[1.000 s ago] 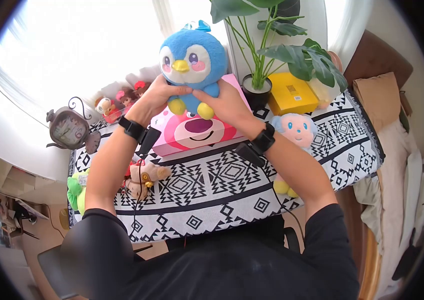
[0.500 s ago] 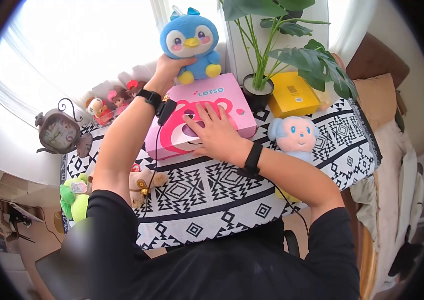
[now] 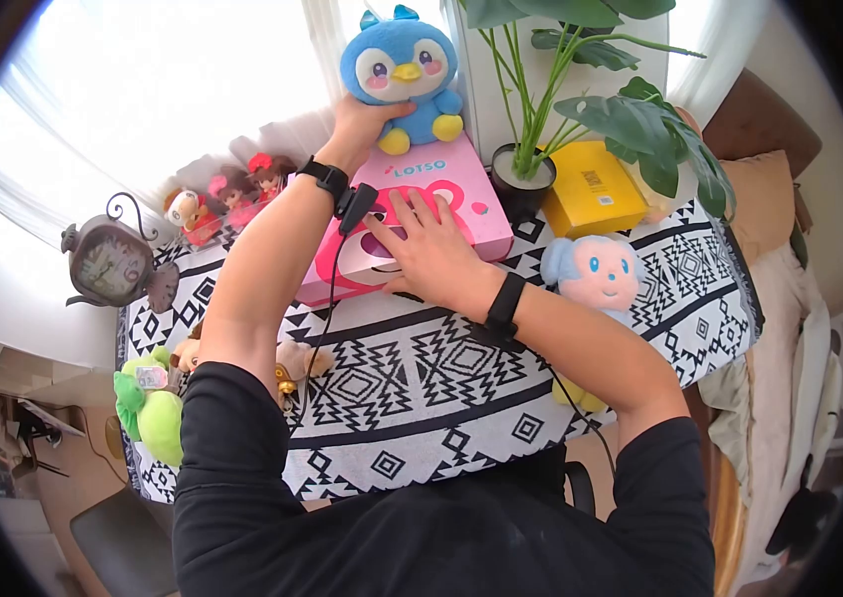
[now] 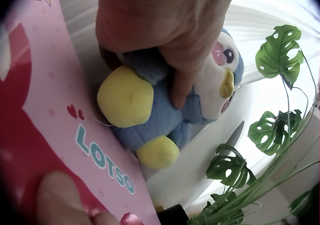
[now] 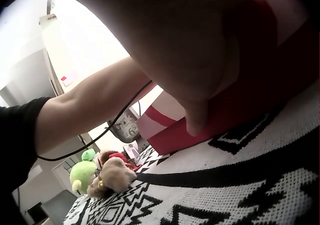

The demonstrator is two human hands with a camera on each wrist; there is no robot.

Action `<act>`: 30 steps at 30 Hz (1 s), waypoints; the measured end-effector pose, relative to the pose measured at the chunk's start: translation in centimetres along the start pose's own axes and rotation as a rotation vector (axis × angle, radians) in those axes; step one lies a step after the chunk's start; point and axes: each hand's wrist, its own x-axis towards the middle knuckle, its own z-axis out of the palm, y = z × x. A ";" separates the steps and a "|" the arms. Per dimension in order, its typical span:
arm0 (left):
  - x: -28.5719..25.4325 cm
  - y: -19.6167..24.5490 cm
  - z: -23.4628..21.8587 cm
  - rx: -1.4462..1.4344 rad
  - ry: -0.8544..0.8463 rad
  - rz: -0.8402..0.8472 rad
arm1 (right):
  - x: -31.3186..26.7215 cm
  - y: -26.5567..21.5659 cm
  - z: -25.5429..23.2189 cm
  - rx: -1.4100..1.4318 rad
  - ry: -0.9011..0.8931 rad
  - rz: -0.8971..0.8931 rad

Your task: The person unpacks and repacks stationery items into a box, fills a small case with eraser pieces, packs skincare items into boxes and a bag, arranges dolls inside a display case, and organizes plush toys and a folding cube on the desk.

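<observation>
A blue penguin plush [image 3: 421, 111] with yellow feet sits upright at the back edge of the pink LOTSO box [image 3: 461, 184]. My left hand [image 3: 362, 129] grips its side, the thumb across its front; in the left wrist view the left hand [image 4: 160, 30] wraps round the body of the plush [image 4: 155, 115]. My right hand [image 3: 431, 254] lies with spread fingers on the box's top and near edge. In the right wrist view the thumb of the right hand [image 5: 185, 70] rests against the box's red side [image 5: 235, 107].
Right of the box stand a potted plant [image 3: 523, 179], a yellow box [image 3: 596, 189] and a pale blue-eared plush [image 3: 601, 274]. At left are a clock [image 3: 111, 261], small dolls [image 3: 232, 194], a green plush [image 3: 158, 418] and a beige plush [image 3: 302, 360], on a patterned cloth [image 3: 441, 398].
The penguin has gone from both hands in front of the box to my left hand alone at the box's back edge. My right hand has let go and moved onto the box.
</observation>
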 end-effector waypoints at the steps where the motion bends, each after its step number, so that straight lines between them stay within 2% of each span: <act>1: 0.2 0.0 0.0 0.001 0.004 -0.001 | 0.1 0.1 0.0 -0.005 -0.003 -0.002; 13: 1.1 -0.4 1.1 0.146 0.031 0.035 | 0.5 0.4 0.4 0.052 -0.005 0.011; 16: 0.6 -0.4 0.8 0.174 0.028 0.080 | 0.4 0.6 0.1 0.110 -0.028 0.012; 18: 0.6 -0.5 0.6 0.125 -0.002 0.177 | 0.4 0.6 -0.6 0.114 -0.046 0.016; 22: 0.5 -0.3 -0.2 0.150 0.022 0.169 | 0.0 0.3 -1.6 0.112 -0.059 -0.005; 24: 0.5 -0.3 -0.3 0.086 0.119 0.177 | -0.2 0.2 -1.1 0.131 -0.028 -0.010; 28: 1.4 0.0 -1.2 0.056 0.057 0.131 | -0.5 0.3 0.0 0.145 0.030 -0.007; 30: 1.2 0.8 -1.5 0.130 0.030 0.054 | -0.5 0.4 0.1 0.138 0.037 -0.009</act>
